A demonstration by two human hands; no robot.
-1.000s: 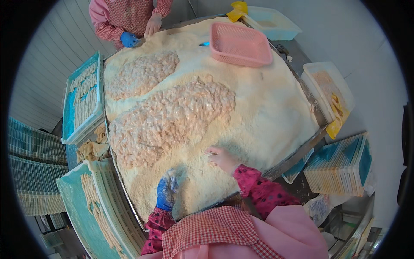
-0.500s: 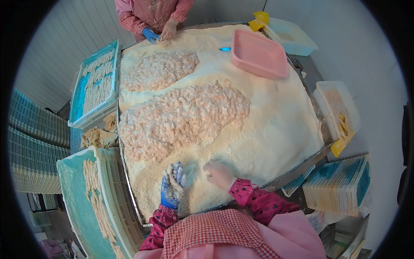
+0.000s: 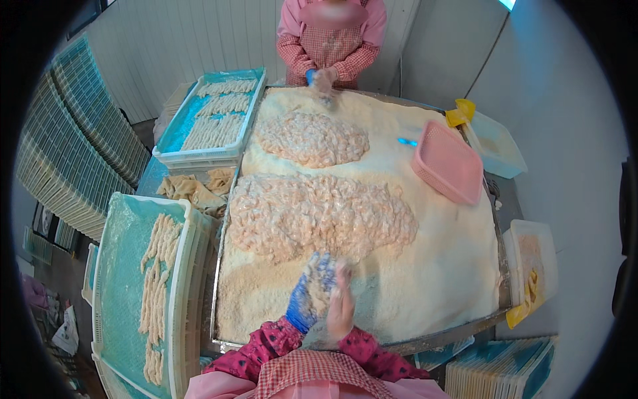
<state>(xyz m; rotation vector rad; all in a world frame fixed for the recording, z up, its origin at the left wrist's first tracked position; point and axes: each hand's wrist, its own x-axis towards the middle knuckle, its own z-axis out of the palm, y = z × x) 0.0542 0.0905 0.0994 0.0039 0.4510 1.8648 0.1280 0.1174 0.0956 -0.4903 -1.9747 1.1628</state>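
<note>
My left hand (image 3: 307,298), in a blue glove caked with crumbs, is raised over the near part of the crumb bed (image 3: 412,286). A pale crumb-coated strip of meat (image 3: 319,290) lies along its palm and fingers, partly hidden. Beside it my right hand (image 3: 341,302), in a thin clear glove, is held upright with fingers stretched flat, its palm turned toward the left one. Motion smears its fingertips. Just beyond both hands spreads a large heap of wet pinkish meat pieces (image 3: 319,213); a smaller heap (image 3: 316,138) lies farther off.
At left stands a white crate (image 3: 181,319) lined in blue-green, holding rows of coated strips (image 3: 156,292). A second such tray (image 3: 242,143) is behind it, past crumpled cloths (image 3: 196,189). A pink basket (image 3: 448,163) sits far right. Across the table a co-worker (image 3: 329,50) handles crumbs.
My hands have come together and moved farther onto the table, the right one turning upright beside the left. The view has shifted, showing more of the co-worker, whose hands are now together.
</note>
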